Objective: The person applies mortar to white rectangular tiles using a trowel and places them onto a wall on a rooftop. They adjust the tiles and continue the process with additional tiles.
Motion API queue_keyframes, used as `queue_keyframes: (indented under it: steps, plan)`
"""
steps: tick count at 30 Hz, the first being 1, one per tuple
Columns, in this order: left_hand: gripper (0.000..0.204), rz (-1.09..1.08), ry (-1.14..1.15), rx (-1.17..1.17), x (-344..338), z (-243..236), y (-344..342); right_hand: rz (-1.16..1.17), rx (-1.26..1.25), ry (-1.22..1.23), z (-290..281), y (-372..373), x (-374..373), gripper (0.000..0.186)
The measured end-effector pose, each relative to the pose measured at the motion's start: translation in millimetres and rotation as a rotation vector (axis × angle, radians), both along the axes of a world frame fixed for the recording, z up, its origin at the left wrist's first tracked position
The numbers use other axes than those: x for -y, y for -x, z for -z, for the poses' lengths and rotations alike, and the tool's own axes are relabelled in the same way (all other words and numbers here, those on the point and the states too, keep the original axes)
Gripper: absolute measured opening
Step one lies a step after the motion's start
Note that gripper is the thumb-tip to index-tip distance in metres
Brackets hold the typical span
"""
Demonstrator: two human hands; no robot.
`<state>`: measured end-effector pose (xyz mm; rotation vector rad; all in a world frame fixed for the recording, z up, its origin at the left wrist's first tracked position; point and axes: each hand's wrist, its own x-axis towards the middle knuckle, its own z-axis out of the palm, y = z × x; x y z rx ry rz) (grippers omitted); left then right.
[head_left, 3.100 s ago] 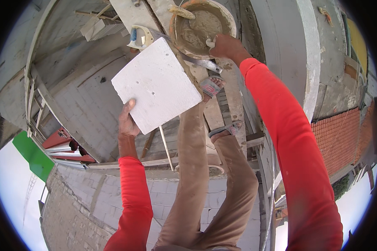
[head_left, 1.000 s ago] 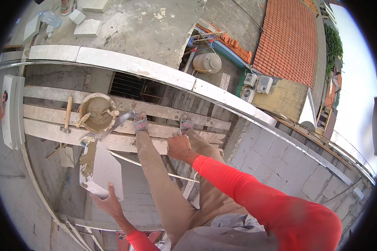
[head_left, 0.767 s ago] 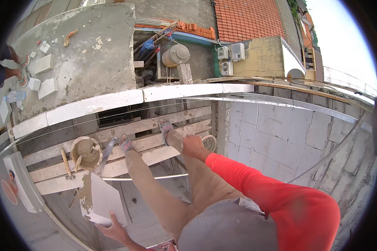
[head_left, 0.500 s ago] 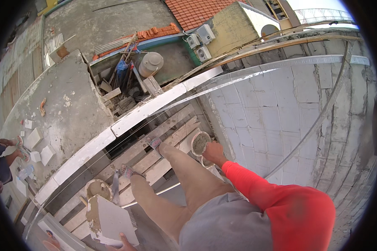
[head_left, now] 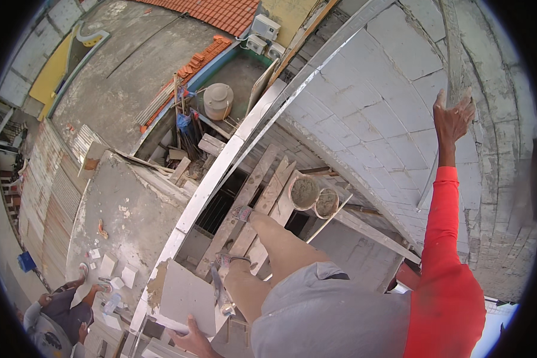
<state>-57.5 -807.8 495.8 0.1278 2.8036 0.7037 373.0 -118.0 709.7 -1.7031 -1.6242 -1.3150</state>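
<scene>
At the lower left, my left hand (head_left: 192, 340) holds a pale grey lightweight concrete block (head_left: 188, 295) by its near edge. Mortar coats the block's left side. My right arm reaches up to the far right, where my right hand (head_left: 453, 119) spreads its fingers against a long metal bar (head_left: 452, 53) leaning along the block wall (head_left: 394, 77). Its palm side is hidden. A trowel-like tool (head_left: 219, 289) lies by the block, partly covered. Two buckets of mortar, a larger one (head_left: 304, 192) and a smaller one (head_left: 327, 203), stand beyond my legs.
My sandalled feet stand on wooden planks (head_left: 256, 179) with dark gaps between them. A white ledge (head_left: 221, 167) runs along their left side. Another person (head_left: 59, 316) sits at the lower left near white block pieces (head_left: 108, 264). A water tank (head_left: 218, 100) stands below, past the ledge.
My right hand has left the mortar buckets and risen to the metal bar at the wall. The view has turned, and more of the other person shows. My left hand still holds the block.
</scene>
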Motion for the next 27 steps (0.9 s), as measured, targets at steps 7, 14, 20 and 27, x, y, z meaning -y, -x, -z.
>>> queue_keyframes:
  steps: [7,14,20,27]
  plan:
    - [0.057,-0.124,-0.258,0.181,-97,-68,-1,-0.087,-0.073,0.206,11,-74,-49,0.072]
    - [0.066,0.061,-0.207,0.166,-100,-51,38,-0.103,-0.102,0.170,10,-94,-55,0.063]
    - [0.077,0.250,-0.047,0.013,-123,-28,62,-0.102,-0.109,0.285,2,-105,-59,0.066]
    - [0.082,0.372,-0.109,0.020,-210,-40,62,-0.015,-0.095,0.227,7,-109,-57,0.063]
